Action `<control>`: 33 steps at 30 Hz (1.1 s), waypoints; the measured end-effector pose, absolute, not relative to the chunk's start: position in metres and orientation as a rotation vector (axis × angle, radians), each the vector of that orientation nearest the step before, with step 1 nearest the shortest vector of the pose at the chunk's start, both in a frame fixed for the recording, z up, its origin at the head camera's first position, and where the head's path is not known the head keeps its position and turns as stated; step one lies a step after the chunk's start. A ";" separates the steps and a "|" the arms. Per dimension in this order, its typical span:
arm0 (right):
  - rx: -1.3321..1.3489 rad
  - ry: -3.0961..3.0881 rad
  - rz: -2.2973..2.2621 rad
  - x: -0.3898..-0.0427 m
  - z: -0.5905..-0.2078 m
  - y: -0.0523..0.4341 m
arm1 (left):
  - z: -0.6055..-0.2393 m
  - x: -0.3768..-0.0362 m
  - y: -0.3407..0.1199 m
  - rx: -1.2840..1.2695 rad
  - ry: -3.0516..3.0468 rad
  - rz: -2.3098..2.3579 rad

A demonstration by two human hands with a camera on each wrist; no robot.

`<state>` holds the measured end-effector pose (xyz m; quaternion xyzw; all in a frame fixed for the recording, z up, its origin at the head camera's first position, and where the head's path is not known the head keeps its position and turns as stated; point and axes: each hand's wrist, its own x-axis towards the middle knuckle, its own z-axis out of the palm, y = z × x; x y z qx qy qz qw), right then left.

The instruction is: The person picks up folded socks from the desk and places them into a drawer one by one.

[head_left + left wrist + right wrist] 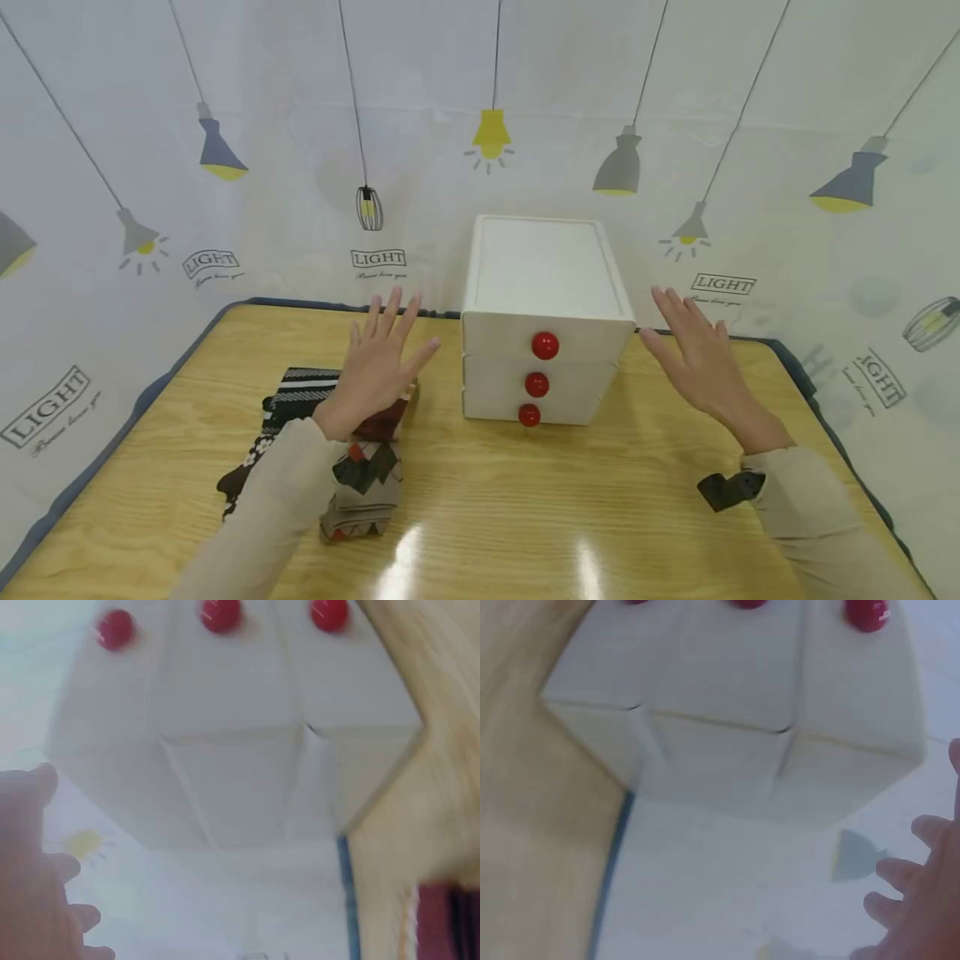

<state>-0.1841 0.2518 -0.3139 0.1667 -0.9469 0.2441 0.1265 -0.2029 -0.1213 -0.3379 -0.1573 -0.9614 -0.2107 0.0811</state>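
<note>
A white three-drawer box (551, 267) with a round red knob (545, 345) on each drawer stands toward the back of the table, all its drawers closed. To its left my left hand (375, 367) is raised with fingers spread, holding nothing. My right hand (696, 358) is held up on the other side of the box, fingers straight and nothing in it. Folded socks lie below and behind the left hand: a black striped one (303, 387), a dark red one (382, 422) and a grey argyle one (367, 496). The left hand and forearm hide part of this pile.
The light wood table (525, 517) has a dark blue edge along the back and sides. Behind it hangs a white cloth (427, 150) printed with lamps and the word LIGHT. A dark strap piece (731, 490) sits at the right cuff.
</note>
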 end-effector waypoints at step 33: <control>0.699 -2.821 0.812 -0.223 -0.268 0.221 | -0.319 -0.160 -0.043 -1.046 -2.434 -1.516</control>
